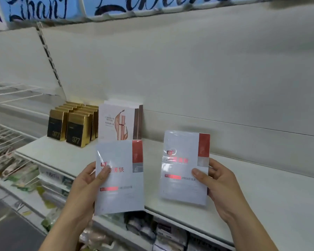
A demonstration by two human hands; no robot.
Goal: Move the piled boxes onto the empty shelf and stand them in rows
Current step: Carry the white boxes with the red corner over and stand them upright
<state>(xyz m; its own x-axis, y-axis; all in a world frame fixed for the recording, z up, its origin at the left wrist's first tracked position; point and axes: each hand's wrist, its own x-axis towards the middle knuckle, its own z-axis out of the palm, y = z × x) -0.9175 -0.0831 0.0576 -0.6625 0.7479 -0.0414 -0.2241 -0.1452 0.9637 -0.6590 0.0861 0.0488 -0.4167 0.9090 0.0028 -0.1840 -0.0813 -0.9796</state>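
Since the left box and the right box are thin and film-wrapped, I judge them light, fairly stiff and slippery, best pinched at a side edge. My left hand grips one at the shelf's near edge, thumb across its front. My right hand grips the other likewise, above the shelf. Gold boxes stand in rows far left.
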